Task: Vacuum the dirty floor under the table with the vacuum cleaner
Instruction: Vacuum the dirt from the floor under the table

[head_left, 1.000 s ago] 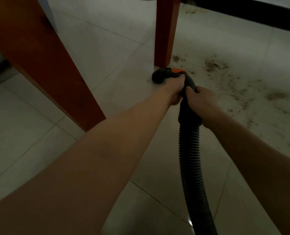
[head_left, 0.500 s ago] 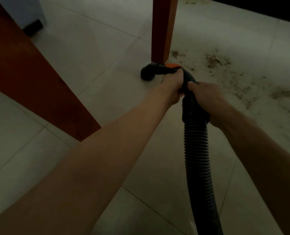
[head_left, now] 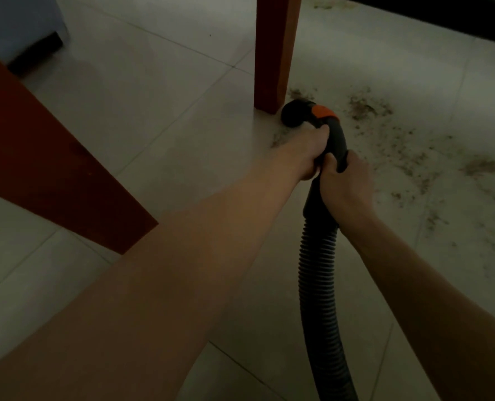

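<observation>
There was a single view, from the person's head, looking forward and steeply down along both forearms. It sat close over the two-handed grip on the vacuum hose (head_left: 318, 273), with the tiled floor (head_left: 159, 91) spreading beyond.

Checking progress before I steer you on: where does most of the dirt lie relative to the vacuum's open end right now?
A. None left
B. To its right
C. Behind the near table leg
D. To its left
B: the dirt spreads over the tiles to the right of the nozzle, which sits by the far table leg.
</observation>
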Motion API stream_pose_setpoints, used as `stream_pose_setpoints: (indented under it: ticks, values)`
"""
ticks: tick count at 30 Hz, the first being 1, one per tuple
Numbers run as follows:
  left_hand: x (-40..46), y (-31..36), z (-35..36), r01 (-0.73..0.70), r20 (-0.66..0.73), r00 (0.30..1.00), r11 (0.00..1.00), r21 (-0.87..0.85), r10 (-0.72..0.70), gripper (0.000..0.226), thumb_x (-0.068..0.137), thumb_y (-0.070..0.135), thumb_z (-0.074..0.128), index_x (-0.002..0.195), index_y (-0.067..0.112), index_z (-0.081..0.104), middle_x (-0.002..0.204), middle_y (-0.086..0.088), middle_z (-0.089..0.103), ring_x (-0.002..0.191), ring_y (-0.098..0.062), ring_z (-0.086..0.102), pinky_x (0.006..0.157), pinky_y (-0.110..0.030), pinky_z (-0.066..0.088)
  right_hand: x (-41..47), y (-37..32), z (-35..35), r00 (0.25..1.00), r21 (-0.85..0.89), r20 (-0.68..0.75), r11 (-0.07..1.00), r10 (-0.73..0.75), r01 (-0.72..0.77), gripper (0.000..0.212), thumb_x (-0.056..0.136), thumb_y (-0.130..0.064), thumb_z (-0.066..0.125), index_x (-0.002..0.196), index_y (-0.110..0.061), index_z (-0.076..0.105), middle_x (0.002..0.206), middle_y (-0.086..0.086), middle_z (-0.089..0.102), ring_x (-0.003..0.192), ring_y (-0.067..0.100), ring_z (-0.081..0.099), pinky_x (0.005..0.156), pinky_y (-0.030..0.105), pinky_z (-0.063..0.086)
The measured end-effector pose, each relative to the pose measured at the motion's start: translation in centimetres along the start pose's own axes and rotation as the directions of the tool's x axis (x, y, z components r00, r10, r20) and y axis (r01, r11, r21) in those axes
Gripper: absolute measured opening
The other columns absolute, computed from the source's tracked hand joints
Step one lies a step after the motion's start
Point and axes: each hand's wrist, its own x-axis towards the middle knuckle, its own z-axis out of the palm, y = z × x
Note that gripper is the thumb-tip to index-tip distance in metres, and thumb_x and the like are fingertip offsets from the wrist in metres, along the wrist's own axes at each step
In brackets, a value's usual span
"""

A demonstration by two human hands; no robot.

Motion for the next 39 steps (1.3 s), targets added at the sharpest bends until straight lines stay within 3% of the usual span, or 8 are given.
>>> stream_pose_setpoints:
  ticks: [5, 8, 11, 17, 22, 32, 34, 39]
  values:
    - [1.1, 0.0, 0.4, 0.005, -0.051, 0.999, 0.999, -0.047, -0.007, 0.046, 0.102, 0.029, 0.034, 0.134, -0.003, 0.042, 0.126, -0.019, 0.054, 0.103, -0.028, 0.054, 0.084, -0.035, 0.048, 0.7, 0.3, 0.2, 1.000, 0.024, 0.021, 1.000, 0.019, -0.020, 0.030, 0.101, -0.032, 0.038, 0.117, -0.011, 0.051, 0.075, -0.007, 0.045, 0.061, 0.004, 0.043, 0.048, 0.020, 0.028]
    - [1.5, -0.1, 0.6, 0.002, -0.044, 0.999, 1.000, -0.016, -0.003, 0.048, 0.101, 0.032, 0.035, 0.135, -0.003, 0.041, 0.124, -0.017, 0.055, 0.105, -0.029, 0.054, 0.085, -0.036, 0.047, 0.9, 0.4, -0.2, 0.998, 0.066, 0.056, 0.997, 0.027, -0.030, 0.025, 0.100, -0.032, 0.040, 0.111, -0.012, 0.051, 0.078, -0.005, 0.050, 0.065, 0.008, 0.050, 0.050, 0.022, 0.033]
    - [1.5, -0.3, 0.6, -0.016, -0.023, 1.000, 1.000, -0.025, 0.015, 0.047, 0.101, 0.031, 0.037, 0.133, -0.003, 0.040, 0.099, -0.013, 0.056, 0.088, -0.025, 0.054, 0.085, -0.035, 0.047, 0.8, 0.4, -0.9, 0.994, 0.102, 0.095, 0.993, 0.044, -0.054, 0.024, 0.099, -0.032, 0.041, 0.107, -0.012, 0.053, 0.083, 0.001, 0.056, 0.075, 0.019, 0.057, 0.061, 0.027, 0.043]
    - [0.3, -0.8, 0.3, -0.036, 0.007, 0.999, 0.993, -0.114, 0.037, 0.043, 0.101, 0.025, 0.037, 0.137, 0.000, 0.037, 0.133, -0.017, 0.050, 0.107, -0.030, 0.056, 0.068, -0.029, 0.048, -0.5, -0.4, -3.3, 0.980, 0.183, 0.184, 0.976, 0.081, -0.115, 0.020, 0.097, -0.029, 0.047, 0.089, -0.013, 0.055, 0.076, 0.004, 0.058, 0.064, 0.018, 0.057, 0.060, 0.029, 0.049]
    - [-1.1, -1.5, 0.7, -0.046, -0.037, 0.999, 0.979, -0.200, 0.039, 0.048, 0.101, 0.032, 0.035, 0.137, 0.002, 0.036, 0.132, -0.016, 0.051, 0.086, -0.026, 0.055, 0.077, -0.037, 0.048, -2.3, -0.8, -5.2, 0.950, 0.227, 0.296, 0.959, 0.099, -0.171, 0.019, 0.096, -0.027, 0.050, 0.088, -0.013, 0.060, 0.091, 0.016, 0.064, 0.077, 0.028, 0.063, 0.078, 0.042, 0.055]
    - [-3.0, -4.0, 1.6, -0.029, -0.045, 0.999, 0.943, -0.330, 0.015, 0.044, 0.100, 0.030, 0.040, 0.135, 0.004, 0.039, 0.130, -0.017, 0.052, 0.098, -0.031, 0.056, 0.088, -0.041, 0.049, -4.5, -0.6, -7.8, 0.930, 0.122, 0.350, 0.978, 0.115, -0.167, 0.020, 0.096, -0.027, 0.051, 0.086, -0.013, 0.061, 0.089, 0.018, 0.066, 0.079, 0.032, 0.065, 0.077, 0.043, 0.055]
    - [-3.5, -3.5, 2.0, -0.001, -0.008, 1.000, 0.952, -0.306, -0.002, 0.043, 0.100, 0.029, 0.040, 0.135, 0.004, 0.039, 0.126, -0.016, 0.054, 0.094, -0.029, 0.059, 0.077, -0.036, 0.050, -4.3, -0.6, -7.9, 0.947, 0.098, 0.302, 0.985, 0.110, -0.145, 0.021, 0.096, -0.028, 0.050, 0.086, -0.013, 0.061, 0.090, 0.018, 0.066, 0.080, 0.033, 0.065, 0.078, 0.044, 0.055]
    - [-4.0, -2.4, 2.9, 0.019, 0.048, 0.999, 0.992, -0.125, -0.013, 0.039, 0.096, 0.020, 0.050, 0.131, 0.005, 0.044, 0.082, -0.005, 0.050, 0.067, -0.016, 0.051, 0.057, -0.024, 0.045, -3.3, -0.1, -7.7, 0.969, 0.156, 0.199, 0.971, 0.148, -0.181, 0.023, 0.097, -0.029, 0.050, 0.093, -0.008, 0.060, 0.083, 0.014, 0.062, 0.071, 0.028, 0.061, 0.074, 0.041, 0.055]
